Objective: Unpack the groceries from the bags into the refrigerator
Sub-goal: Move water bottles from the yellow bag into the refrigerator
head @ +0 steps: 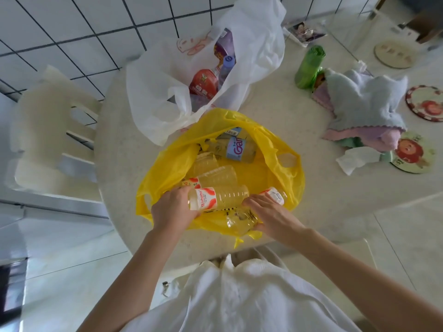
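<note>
A clear water bottle with a red-and-white label (215,197) lies on its side at the near edge of the open yellow plastic bag (271,178), which sits on the round white table (299,192). The left hand (173,210) grips the labelled end of this bottle, fingers curled around it. Just beside it, the right hand (268,216) closes its fingers and thumb around a second clear bottle (239,220) lying lower in the bag, close to the person's body. Behind the right hand a white-capped bottle (275,195) pokes out. Deeper in the bag lie another red-labelled bottle (213,179) and a bottle with a pale blue label (239,148), all on their sides.

Beyond the yellow bag, touching it, a white plastic bag (251,44) stands open, holding a red-labelled bottle (205,83) and purple packaging (224,46). To the right on the table stand a green roll of bags (309,67), a heap of pastel cloths (364,104) and several round coasters (412,153). A white plastic chair (48,130) stands at the left of the table, on the tiled floor (72,32).
</note>
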